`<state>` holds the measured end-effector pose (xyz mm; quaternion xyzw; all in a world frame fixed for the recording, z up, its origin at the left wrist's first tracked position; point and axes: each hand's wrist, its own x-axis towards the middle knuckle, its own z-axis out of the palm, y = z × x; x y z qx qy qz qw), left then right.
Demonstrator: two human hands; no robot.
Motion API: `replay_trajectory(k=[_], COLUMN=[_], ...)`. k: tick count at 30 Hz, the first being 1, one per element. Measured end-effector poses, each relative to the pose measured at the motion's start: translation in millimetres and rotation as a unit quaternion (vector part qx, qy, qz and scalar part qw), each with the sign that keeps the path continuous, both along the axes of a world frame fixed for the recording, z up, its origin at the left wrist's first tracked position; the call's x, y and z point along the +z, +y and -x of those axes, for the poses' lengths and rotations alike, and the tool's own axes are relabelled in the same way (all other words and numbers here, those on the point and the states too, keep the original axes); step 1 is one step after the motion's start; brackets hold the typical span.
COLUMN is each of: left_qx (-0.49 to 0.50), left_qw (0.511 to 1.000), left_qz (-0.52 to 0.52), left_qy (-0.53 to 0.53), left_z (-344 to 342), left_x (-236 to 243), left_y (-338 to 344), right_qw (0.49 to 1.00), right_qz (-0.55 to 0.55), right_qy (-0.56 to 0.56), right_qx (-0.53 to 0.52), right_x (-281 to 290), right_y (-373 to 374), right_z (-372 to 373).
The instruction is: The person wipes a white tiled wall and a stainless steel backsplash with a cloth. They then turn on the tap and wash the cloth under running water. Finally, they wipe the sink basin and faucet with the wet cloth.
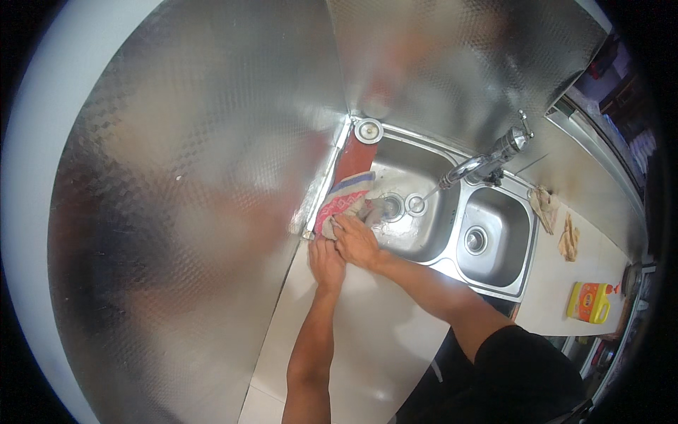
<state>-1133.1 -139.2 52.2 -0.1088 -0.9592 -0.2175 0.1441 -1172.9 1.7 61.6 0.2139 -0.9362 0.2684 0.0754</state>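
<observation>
Embossed silver metal sheeting lines the left wall [176,191], left of the hands [357,242], and the far wall [438,63] ahead of them; blurred light gleams on both. The cream tabletop [360,325] extends nearer the body; shelving [597,357] stands far right.

Yellow handled jug [587,302] and a crumpled tan scrap [569,239] on the pale counter [547,300]

Cloth [344,202] (in part) behind right hand [357,242]

One patterned cloth [344,203], two basins [409,161] [498,212], one faucet [503,148], one jug [586,302], two beige rags [544,207] [568,240]
</observation>
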Motion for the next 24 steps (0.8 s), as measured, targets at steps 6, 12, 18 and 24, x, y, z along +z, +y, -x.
replay_trajectory(k=[6, 12, 18, 24], left_qx=[-0.016, 0.004, 0.000, 0.001], left_qw=[0.998, 0.999, 0.999, 0.998], left_qz=[0.008, 0.019, 0.016, 0.023], left_qy=[0.059, 0.041, 0.044, 0.053], left_z=[3, 0, 7, 3], left_x=[-1, 1, 2, 3], left_y=[5, -5, 1, 2], right_qw=[0.990, 0.994, 0.996, 0.995], right_qz=[-0.015, -0.075, -0.077, -0.089], right_qy=[0.029, 0.076, 0.021, -0.005], right_qx=[-0.135, 0.002, -0.049, -0.047], right_x=[19, 15, 14, 27], right_y=[26, 17, 1, 34], right_z=[67, 36, 34, 81])
